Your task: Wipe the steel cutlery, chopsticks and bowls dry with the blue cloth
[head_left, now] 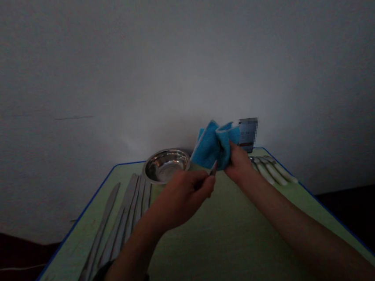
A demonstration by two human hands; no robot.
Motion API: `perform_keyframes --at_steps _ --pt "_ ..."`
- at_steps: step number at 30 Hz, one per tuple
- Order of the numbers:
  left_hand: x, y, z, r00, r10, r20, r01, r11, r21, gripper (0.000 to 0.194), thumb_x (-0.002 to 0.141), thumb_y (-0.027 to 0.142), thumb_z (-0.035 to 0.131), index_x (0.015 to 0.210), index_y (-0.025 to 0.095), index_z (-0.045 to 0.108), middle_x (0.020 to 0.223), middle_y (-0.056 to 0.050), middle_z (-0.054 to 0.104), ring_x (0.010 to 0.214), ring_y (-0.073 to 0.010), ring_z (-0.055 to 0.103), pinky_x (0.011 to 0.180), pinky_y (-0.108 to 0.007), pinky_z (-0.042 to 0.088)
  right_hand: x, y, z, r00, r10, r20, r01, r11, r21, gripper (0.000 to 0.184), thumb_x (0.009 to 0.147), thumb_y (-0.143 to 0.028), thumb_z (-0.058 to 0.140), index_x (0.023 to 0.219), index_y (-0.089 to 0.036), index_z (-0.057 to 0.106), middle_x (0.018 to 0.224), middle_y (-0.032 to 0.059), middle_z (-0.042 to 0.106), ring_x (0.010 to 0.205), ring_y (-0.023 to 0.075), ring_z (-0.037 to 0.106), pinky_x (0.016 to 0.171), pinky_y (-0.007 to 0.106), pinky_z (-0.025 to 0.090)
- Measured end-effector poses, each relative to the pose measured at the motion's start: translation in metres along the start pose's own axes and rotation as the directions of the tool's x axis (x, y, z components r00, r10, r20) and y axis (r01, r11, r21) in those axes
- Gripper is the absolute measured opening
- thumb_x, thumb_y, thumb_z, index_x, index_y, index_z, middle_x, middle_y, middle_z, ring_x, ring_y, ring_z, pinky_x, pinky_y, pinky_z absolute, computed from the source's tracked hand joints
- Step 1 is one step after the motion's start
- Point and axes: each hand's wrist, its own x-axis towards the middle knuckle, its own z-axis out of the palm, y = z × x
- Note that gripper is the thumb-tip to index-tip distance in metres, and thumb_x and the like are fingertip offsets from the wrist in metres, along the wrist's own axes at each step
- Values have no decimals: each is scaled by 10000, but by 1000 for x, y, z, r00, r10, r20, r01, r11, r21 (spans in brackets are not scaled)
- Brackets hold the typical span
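Note:
My left hand (192, 191) is closed on a slim metal piece of cutlery (213, 168). Only a short bit of it shows between the fingers and the cloth, so its kind is hidden. A bunched blue cloth (208, 149) is gripped in my right hand (239, 162), whose fingers are mostly behind it. Both hands are above the table, close together, with the cloth touching or very near the metal piece. Just behind my left hand stands a shiny metal bowl (151, 175).
Several table knives (99, 237) lie along the left of the green table (199, 263), partly under my left forearm. Several pale-handled utensils (277, 174) lie at the right edge. A small upright package, partly pixelated (248, 134), stands at the back right before the wall (180, 61).

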Motion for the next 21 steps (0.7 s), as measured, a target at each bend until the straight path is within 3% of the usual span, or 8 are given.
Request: perform_keyframes --at_steps 3,5,8,11,15,18,20,21 --pt "-7 -1 -20 1000 -17 19 18 998 -54 354 880 318 404 561 175 462 488 66 377 448 -67 364 433 -194 263 1 -11 -3 976 -189 105 198 976 -86 188 686 -341 677 792 -188 648 773 -12 713 701 132 642 688 277 526" --pt "-11 -3 -33 997 -67 -25 65 993 -102 348 877 323 406 563 180 455 485 67 376 434 -66 347 417 -190 263 -1 -18 -3 947 -231 225 276 940 -200 233 663 -362 694 815 -191 653 770 -10 712 687 136 639 689 285 518" --pt "-16 -9 -47 977 -171 -131 145 972 -185 335 889 335 376 598 189 451 486 72 374 421 -66 328 402 -185 266 -7 -26 -4 923 -95 374 259 870 -419 278 619 -348 727 827 -175 660 768 12 713 671 148 633 678 296 506" --pt "-17 -16 -51 969 -212 -125 184 962 -202 319 897 369 371 651 191 472 521 70 388 446 -69 350 416 -180 289 -12 -26 -4 890 1 456 273 799 -535 295 611 -339 732 843 -171 664 785 24 711 669 152 621 664 294 487" --pt "-14 -21 -46 988 -154 22 155 984 -90 335 891 390 383 644 189 488 550 56 451 473 -77 415 458 -186 330 -18 -23 -2 877 -132 463 437 620 -652 275 673 -435 668 676 -162 630 610 -14 630 557 119 523 557 246 397" --pt "-13 -21 -43 993 -112 32 112 994 -13 329 883 382 390 628 193 478 544 53 479 479 -86 449 484 -196 346 -21 -19 -2 852 -297 431 523 466 -714 394 727 -490 594 510 -170 519 479 -41 488 496 97 414 493 236 290" --pt "-13 -19 -43 995 -104 12 104 994 16 340 882 386 389 611 195 460 525 58 464 466 -86 440 489 -201 343 -23 -12 -3 856 -346 384 512 464 -723 446 735 -510 574 463 -178 456 449 -48 429 479 90 372 478 240 253" --pt "-13 -17 -44 995 -102 3 102 994 25 351 885 390 382 602 195 453 515 60 455 457 -85 433 490 -203 341 -24 -8 -3 877 -339 341 476 510 -716 453 732 -524 569 463 -181 448 445 -49 419 473 90 364 473 241 251"
